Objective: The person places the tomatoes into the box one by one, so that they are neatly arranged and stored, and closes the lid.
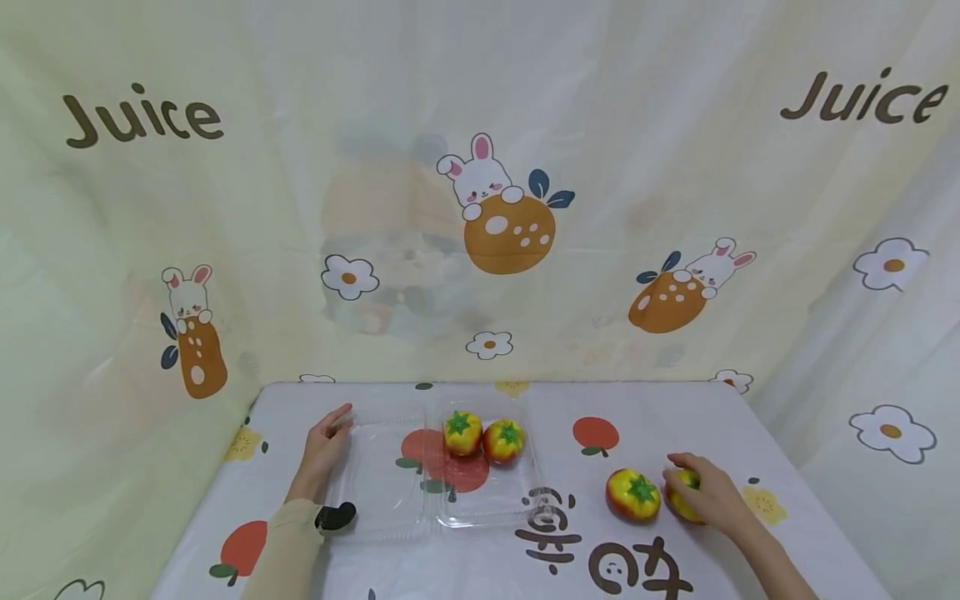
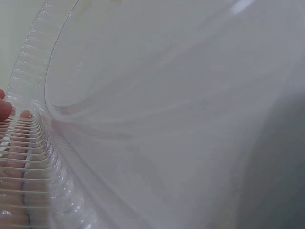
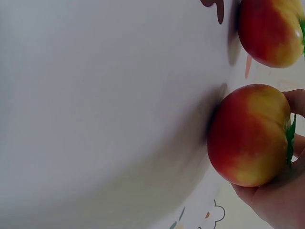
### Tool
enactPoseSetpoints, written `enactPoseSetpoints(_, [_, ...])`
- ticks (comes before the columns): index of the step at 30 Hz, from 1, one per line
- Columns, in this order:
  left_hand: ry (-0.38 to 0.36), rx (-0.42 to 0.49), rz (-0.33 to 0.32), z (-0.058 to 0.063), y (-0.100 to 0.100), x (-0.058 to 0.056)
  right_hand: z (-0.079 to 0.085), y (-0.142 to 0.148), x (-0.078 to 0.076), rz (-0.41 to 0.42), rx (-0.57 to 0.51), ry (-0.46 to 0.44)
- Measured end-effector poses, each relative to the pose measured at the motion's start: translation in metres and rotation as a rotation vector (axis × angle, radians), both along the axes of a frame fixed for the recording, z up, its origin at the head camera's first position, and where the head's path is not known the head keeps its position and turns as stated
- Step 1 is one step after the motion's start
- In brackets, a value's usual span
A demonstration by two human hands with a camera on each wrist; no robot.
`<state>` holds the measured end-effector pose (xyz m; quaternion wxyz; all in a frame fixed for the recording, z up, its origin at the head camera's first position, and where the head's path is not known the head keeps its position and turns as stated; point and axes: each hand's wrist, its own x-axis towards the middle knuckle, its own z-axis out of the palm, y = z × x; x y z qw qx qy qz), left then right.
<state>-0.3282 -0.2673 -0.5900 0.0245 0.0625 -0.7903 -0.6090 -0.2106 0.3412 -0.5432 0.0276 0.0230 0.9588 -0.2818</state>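
My left hand [image 1: 327, 440] pinches the left rim of an opened clear plastic clamshell box [image 1: 487, 523]; in the left wrist view its fingers show through the ribbed rim [image 2: 28, 157]. Two red-and-yellow toy tomatoes with green star-shaped tops, one left [image 1: 462, 434] and one right [image 1: 503, 442], sit at the back of the box's right half. On the right of the table my right hand [image 1: 705, 493] grips another toy tomato [image 3: 250, 136], thumb and fingers around its sides. A further toy tomato [image 1: 633, 495] lies just left of that hand.
A printed cloth [image 1: 570, 554] with fruit and lettering covers the table. Behind it and at both sides hangs a pale curtain [image 1: 600, 125] with rabbit prints. A black strap piece [image 1: 336, 517] shows by the left wrist, over the box's left side.
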Motion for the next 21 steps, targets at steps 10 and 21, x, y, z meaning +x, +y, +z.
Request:
enactPoseSetpoints(10, [0.006, -0.022, 0.013, 0.000, 0.001, 0.001, -0.001, 0.001, 0.006, -0.024, -0.004, 0.010])
enactPoseSetpoints(21, [0.006, -0.025, 0.003, 0.000, 0.000, 0.001, 0.005, 0.007, 0.015, -0.046, -0.023, -0.016])
